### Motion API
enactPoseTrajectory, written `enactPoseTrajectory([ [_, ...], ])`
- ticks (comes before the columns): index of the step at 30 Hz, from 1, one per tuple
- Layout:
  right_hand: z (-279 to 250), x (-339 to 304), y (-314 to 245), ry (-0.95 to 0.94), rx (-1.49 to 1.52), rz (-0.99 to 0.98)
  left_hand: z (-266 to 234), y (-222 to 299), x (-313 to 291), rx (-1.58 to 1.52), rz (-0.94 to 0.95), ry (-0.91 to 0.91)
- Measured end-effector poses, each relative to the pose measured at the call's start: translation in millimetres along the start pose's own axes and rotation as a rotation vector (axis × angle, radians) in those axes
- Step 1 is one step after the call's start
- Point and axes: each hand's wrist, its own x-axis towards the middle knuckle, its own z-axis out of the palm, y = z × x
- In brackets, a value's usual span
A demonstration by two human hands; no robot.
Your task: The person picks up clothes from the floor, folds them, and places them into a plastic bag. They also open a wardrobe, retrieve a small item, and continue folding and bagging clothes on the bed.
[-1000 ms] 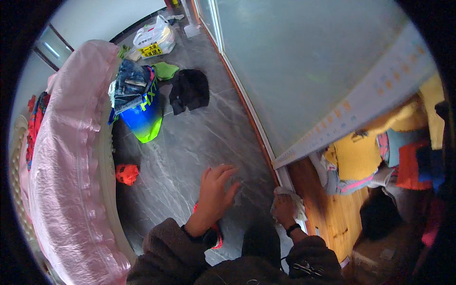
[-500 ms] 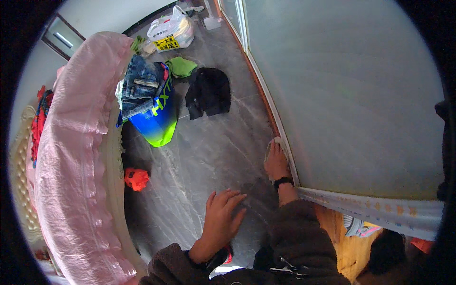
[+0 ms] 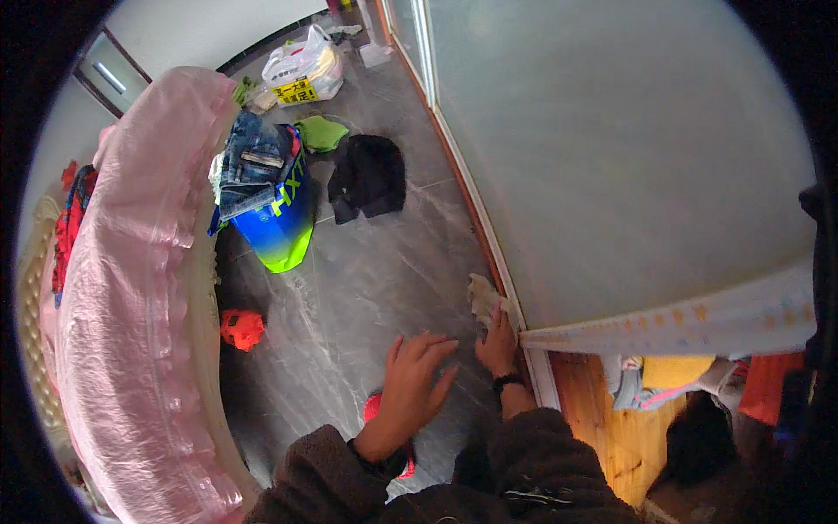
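Low by the door frame (image 3: 463, 162), my right hand (image 3: 497, 345) holds the end of a crumpled cream cloth (image 3: 486, 299), its fingers pointing away from me. The cloth spreads ahead of the fingertips on the grey floor, against the white frame edge. A dark band circles that wrist. My left hand (image 3: 419, 380) hovers over the floor to the left, fingers spread and nothing in it. Below it, a red shoe or slipper (image 3: 373, 406) shows in part, the rest hidden by my arm.
A pink-covered bed (image 3: 140, 288) curves along the left. On the floor lie an orange bundle (image 3: 242, 328), a blue-green bag (image 3: 278, 223) topped with jeans (image 3: 253, 162), black clothing (image 3: 368, 179), green cloth (image 3: 321, 134) and a white plastic bag (image 3: 305, 70). Folded clothes (image 3: 676, 374) sit under the hanging cloth strip (image 3: 672, 327).
My right hand has drawn back toward me along the frame, and more of the cloth shows ahead of it. The hanging strip has risen, exposing more folded clothes. My left hand stays open.
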Motion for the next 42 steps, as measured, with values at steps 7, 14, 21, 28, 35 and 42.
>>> enactPoseTrajectory([
  [7,-10,-107,36,-0.064,-0.045,0.028,8,23,-19,0.019,0.142,0.086],
  [14,-38,-301,117,-0.243,0.021,0.042,3,31,-40,0.015,0.17,0.075],
  [21,-31,-523,189,-0.236,0.087,0.271,10,35,-52,0.019,0.287,0.055],
  [28,-42,-628,183,-0.175,-0.047,0.51,18,26,-51,0.086,0.283,0.034],
  [35,-65,-512,162,0.071,-0.204,0.179,26,31,-43,0.019,0.314,0.065],
  [42,-50,-264,144,0.249,0.248,0.06,25,34,-47,0.063,0.272,0.05],
])
